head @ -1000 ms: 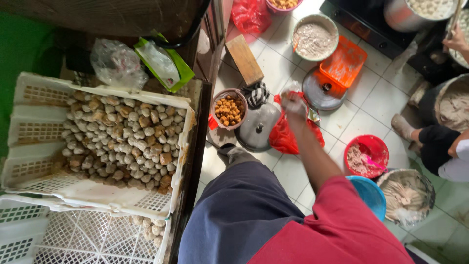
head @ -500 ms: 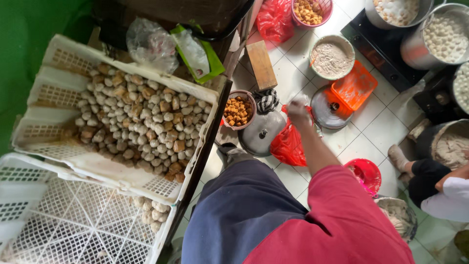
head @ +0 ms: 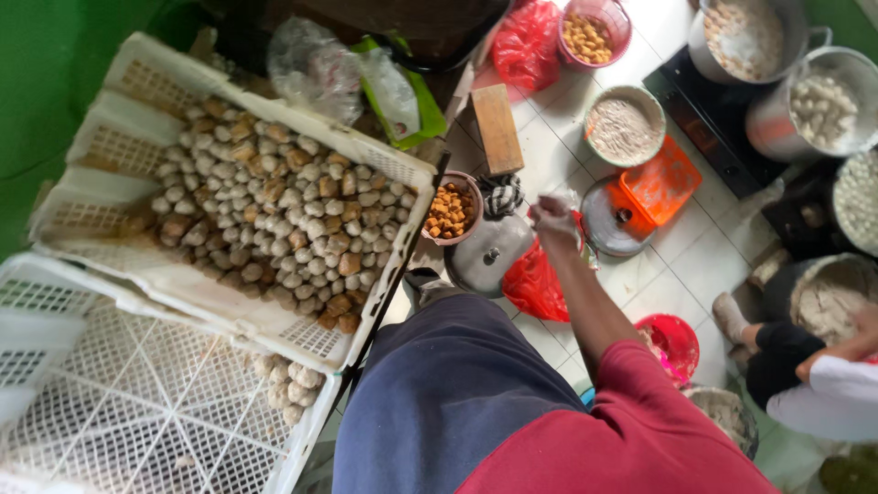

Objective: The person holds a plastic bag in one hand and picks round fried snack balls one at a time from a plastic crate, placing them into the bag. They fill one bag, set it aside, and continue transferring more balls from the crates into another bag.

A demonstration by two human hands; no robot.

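A white slatted crate [head: 110,165] heaped with pale and brown food balls [head: 274,220] fills the left; a second, nearly empty crate [head: 137,421] sits nearer. On the tiled floor [head: 695,265], the right hand [head: 554,218] reaches down over a red plastic bag [head: 535,284], beside a metal pot lid [head: 489,256]. Its fingers look bunched around something pale, probably soft dough, though blur hides it. That bag would be light, limp and slippery, best gathered at its mouth. The left hand is out of view.
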